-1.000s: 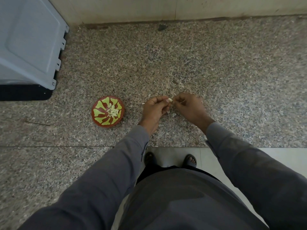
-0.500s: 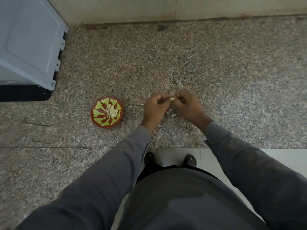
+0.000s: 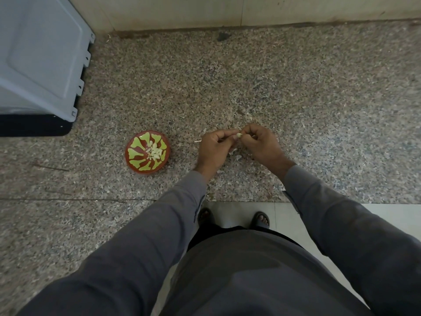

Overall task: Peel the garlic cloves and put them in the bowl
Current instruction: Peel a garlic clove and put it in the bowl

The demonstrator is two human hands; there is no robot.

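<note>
Nearest the camera, 2 grey sleeves (image 3: 159, 236) reach forward over the speckled stone counter (image 3: 296, 87), and below its edge 2 sandalled feet (image 3: 259, 218) show on pale floor tiles. The forearms converge, so the hands meet above the counter's middle, knuckles up and wrists slightly bent inward.

The garlic clove (image 3: 239, 135) sits between the fingertips of both hands, held just above the counter. It is a small pale, cream-coloured piece; it is too small to tell which way its long axis runs or where its tip points. The left hand (image 3: 213, 148) has its fingers curled, with thumb and forefinger pinching the clove from the left. The right hand (image 3: 262, 144) is likewise curled, its fingertips closed on the clove from the right, and the 2 hands touch at that point.

A few whitish flakes of skin (image 3: 238, 157) lie on the counter under and just beside the hands.

To the left of the left hand, near but apart from it, stands the bowl (image 3: 134, 164), round, red-brown with a yellow-green pattern. In its centre lies a small heap of peeled cloves (image 3: 155, 151), pale and oblong, pointing in mixed directions.

Farther back on the left sits a grey plastic bin (image 3: 41, 60), and beyond it the pale wall (image 3: 250, 10).
</note>
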